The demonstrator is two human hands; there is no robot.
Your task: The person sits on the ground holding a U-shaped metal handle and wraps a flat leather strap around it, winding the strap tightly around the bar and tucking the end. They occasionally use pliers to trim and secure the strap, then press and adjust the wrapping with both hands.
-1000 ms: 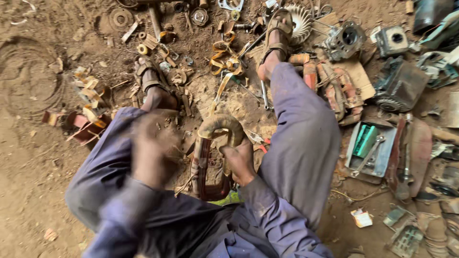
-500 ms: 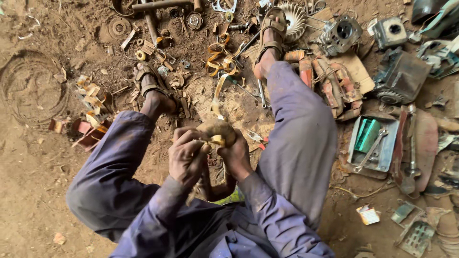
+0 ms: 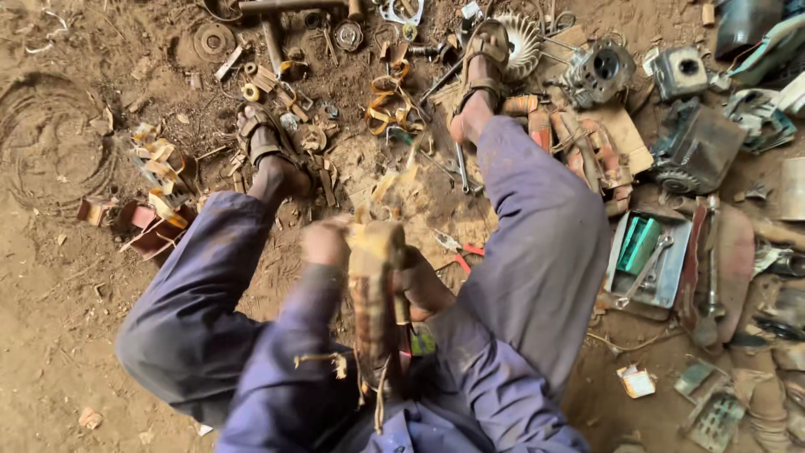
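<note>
Coil (image 3: 375,294) clamped upright between both hands (image 3: 327,243), blurred; grip looks loose, could slip onto pliers (image 3: 457,249) or tear frayed windings.

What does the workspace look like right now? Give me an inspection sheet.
Surface: bare dirt ground, littered with scraps.
Job's things: worn coil bundle wrapped in tan strips, held upright between the knees.
Clutter: pliers with red handles beside the right leg; wrench on a metal tray; engine parts at upper right; orange strip scraps at left.
Grippers: left hand at the bundle's top, blurred; right hand grips its side.
Cables: loose tan strip ends sticking up from the bundle; no cords made out.
Surroundings: person seated on the ground, sandalled feet forward; nobody else seen.
</note>
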